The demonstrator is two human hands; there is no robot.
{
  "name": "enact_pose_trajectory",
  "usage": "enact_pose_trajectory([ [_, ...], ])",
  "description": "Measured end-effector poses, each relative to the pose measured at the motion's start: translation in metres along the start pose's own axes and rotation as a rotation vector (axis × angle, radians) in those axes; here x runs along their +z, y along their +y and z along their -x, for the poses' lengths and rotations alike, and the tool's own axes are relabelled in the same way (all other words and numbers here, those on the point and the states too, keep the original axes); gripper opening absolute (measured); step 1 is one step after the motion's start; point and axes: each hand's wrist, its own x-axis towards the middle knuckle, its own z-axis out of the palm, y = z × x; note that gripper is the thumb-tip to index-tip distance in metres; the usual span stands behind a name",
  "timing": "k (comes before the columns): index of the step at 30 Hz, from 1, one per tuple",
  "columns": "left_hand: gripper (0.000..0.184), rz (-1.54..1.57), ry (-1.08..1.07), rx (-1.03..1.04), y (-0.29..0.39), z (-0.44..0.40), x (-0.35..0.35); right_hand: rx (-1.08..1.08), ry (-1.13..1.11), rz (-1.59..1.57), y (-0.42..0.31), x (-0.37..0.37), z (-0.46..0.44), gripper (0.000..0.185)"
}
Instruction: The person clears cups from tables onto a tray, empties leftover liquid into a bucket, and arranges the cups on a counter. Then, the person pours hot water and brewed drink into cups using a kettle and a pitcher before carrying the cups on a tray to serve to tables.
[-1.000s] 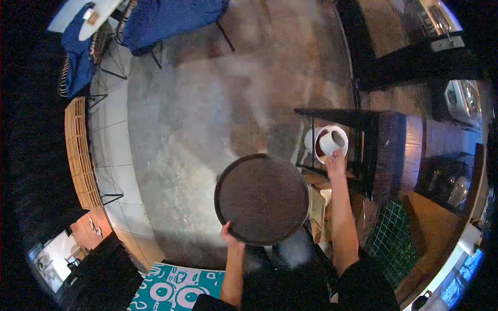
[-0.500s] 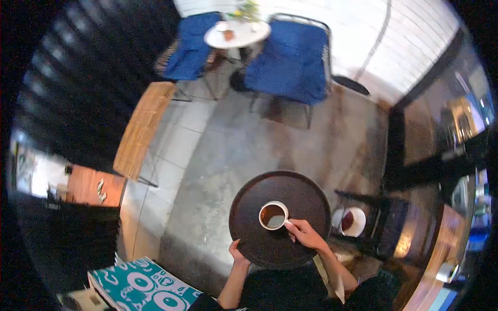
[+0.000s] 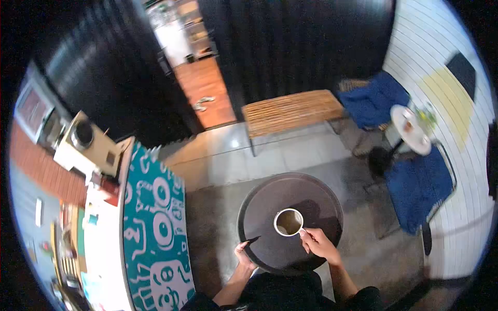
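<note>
A round dark brown tray is held out in front of my body. On it, right of the middle, stands a white cup with brown liquid inside. My right hand pinches the cup's handle from the right. At the tray's lower left rim, my left hand grips the edge, its thumb near the top side and the other fingers hidden below.
A counter with a teal patterned front stands close on my left, with a beige machine on it. Ahead is a slatted wooden bench. To the right are blue chairs and a small white round table.
My view has swung left, so the bench is now ahead and the chairs and table sit at the right. The tray and cup have turned with me, both hands keeping hold.
</note>
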Motion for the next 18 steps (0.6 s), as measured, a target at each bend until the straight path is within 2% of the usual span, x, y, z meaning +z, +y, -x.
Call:
enact_pose_trajectory([
  [6, 0.049, 0.167, 0.269, 0.252, 0.044, -0.029, 0.010, -0.041, -0.251, -0.008, -0.003, 0.013, -0.130, 0.034],
  [7, 0.049, 0.199, 0.285, 0.282, 0.051, -0.038, 0.011, -0.082, -0.288, -0.011, -0.006, 0.012, -0.154, 0.034],
  [9, 0.047, 0.292, 0.184, 0.357, 0.068, -0.063, 0.014, -0.042, -0.401, 0.018, -0.020, 0.011, -0.203, 0.032],
  [10, 0.045, 0.388, 0.297, 0.339, 0.076, -0.073, 0.010, -0.051, -0.426, 0.048, -0.031, 0.014, -0.224, 0.030],
  [12, 0.042, 0.392, 0.306, 0.411, 0.088, -0.081, 0.020, -0.095, -0.514, 0.020, -0.043, 0.013, -0.263, 0.021],
  [15, 0.037, 0.418, 0.306, 0.564, 0.112, -0.109, 0.029, -0.133, -0.618, 0.012, -0.065, 0.020, -0.321, 0.020],
  [18, 0.034, 0.543, 0.431, 0.590, 0.127, -0.126, 0.032, -0.179, -0.703, 0.038, -0.075, 0.028, -0.372, 0.017],
])
